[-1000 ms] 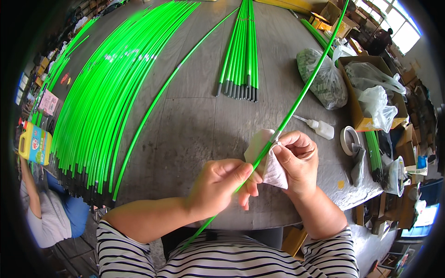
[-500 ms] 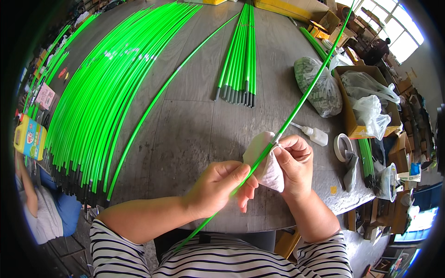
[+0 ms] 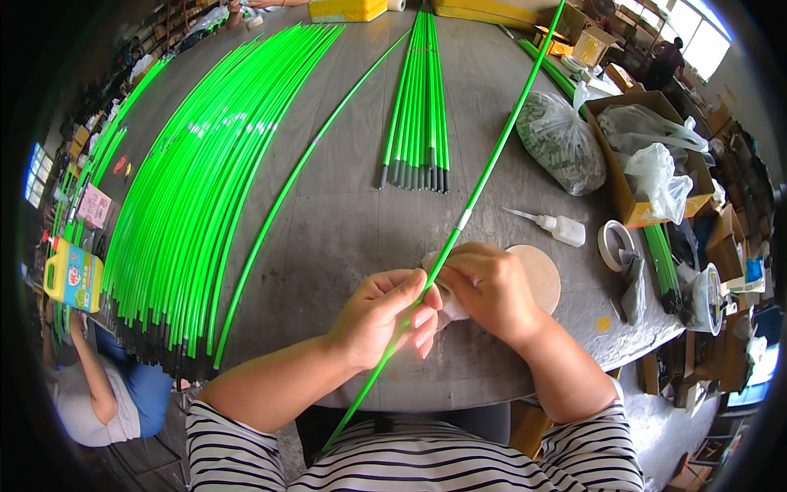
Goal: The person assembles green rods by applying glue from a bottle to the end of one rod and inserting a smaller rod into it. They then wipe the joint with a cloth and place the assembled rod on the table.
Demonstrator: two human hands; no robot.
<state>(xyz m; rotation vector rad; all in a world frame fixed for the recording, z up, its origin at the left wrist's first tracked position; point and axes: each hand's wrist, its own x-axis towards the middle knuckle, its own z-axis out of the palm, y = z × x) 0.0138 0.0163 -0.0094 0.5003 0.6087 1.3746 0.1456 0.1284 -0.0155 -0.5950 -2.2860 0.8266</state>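
A long thin green rod (image 3: 496,156) slants from my lap up past the far right side of the table. My left hand (image 3: 385,316) is closed round it, thumb on top. A pale band (image 3: 465,220) circles the rod above my hands. My right hand (image 3: 496,291) is closed on a white cloth (image 3: 452,307), bunched against the rod just above my left hand; the fingertips are partly hidden. Beside my right hand a round beige disc (image 3: 541,283) lies on the table. Further right lies a white squeeze bottle (image 3: 564,230) with a thin nozzle.
A wide spread of green rods (image 3: 205,156) covers the table's left, with one single rod (image 3: 279,205) beside it. A smaller bundle (image 3: 420,107) lies at the far middle. Right are a filled plastic bag (image 3: 561,143), a cardboard box (image 3: 619,205) and a tape roll (image 3: 615,246). Another person (image 3: 98,394) sits left.
The rod stands steeper, its far end shifted left. My right hand and the cloth have moved down along it, below the pale band. The beige disc has come into sight.
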